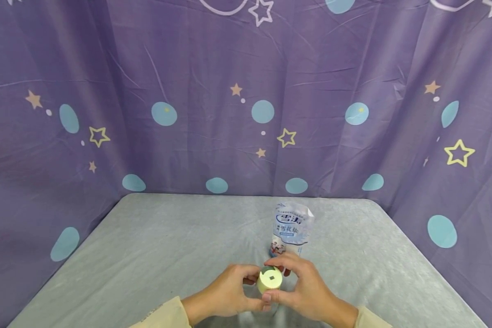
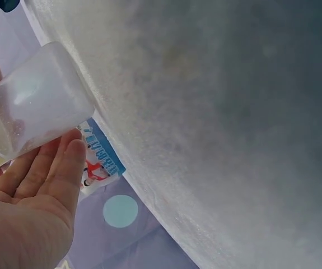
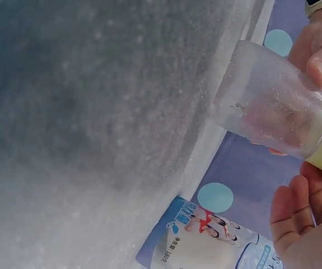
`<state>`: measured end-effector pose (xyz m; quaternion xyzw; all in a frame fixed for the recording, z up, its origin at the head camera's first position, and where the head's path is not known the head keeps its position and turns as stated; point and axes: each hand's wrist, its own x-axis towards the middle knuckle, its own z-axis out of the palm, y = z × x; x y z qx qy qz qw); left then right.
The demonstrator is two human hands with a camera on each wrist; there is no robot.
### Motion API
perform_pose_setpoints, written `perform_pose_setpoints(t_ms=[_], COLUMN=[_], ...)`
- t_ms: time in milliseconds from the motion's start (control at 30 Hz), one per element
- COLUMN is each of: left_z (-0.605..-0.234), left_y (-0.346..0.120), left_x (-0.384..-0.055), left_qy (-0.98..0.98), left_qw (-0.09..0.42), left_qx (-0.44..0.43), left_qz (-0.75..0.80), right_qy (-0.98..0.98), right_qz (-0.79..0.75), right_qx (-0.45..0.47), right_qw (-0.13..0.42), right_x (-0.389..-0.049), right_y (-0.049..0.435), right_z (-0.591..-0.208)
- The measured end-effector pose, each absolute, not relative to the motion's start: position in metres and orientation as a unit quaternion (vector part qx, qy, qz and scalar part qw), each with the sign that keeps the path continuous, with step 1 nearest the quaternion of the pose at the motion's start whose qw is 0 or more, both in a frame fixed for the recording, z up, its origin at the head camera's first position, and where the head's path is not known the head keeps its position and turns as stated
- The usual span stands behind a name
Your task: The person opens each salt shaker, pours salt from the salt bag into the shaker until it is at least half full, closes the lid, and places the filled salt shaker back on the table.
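Note:
A small see-through jar (image 2: 46,101) with fine specks on its wall stands upright at the table's near side. On top is a pale yellow lid (image 1: 272,282) with a dark opening at its far rim and a small dark mark in the middle. My left hand (image 1: 231,294) holds the jar from the left, thumb in front and fingers behind. From the right, my right hand (image 1: 303,287) grips the lid between thumb and fingers. Just behind the hands stands a blue and white salt pouch (image 1: 292,228), its lower part hidden by the right hand in the head view.
A pale grey cloth covers the table (image 1: 180,237). Purple curtains (image 1: 217,150) printed with stars and blue dots hang around its back and sides.

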<state>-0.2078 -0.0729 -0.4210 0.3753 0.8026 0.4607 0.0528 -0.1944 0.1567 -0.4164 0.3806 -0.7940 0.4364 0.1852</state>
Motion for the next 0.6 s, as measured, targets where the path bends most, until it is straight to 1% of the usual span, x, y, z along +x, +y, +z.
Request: perform_pose_setpoints(t_ms=[200, 433, 600], left_z=[-0.423, -0.426, -0.428], left_y=[-0.069, -0.068, -0.067], left_x=[-0.21, -0.211, -0.211], left_qy=[0.815, 0.825, 0.831], left_qw=[0.039, 0.046, 0.031], left_qx=[0.384, 0.376, 0.383], left_qz=[0.433, 0.419, 0.401], right_qy=[-0.794, -0.794, -0.796], right_qz=[0.433, 0.424, 0.424], right_qx=[0.383, 0.387, 0.382], right_qw=[0.189, 0.2, 0.2], right_x=[-0.194, -0.195, -0.194], right_y=[0.161, 0.166, 0.169], right_z=[-0.416, -0.418, -0.419])
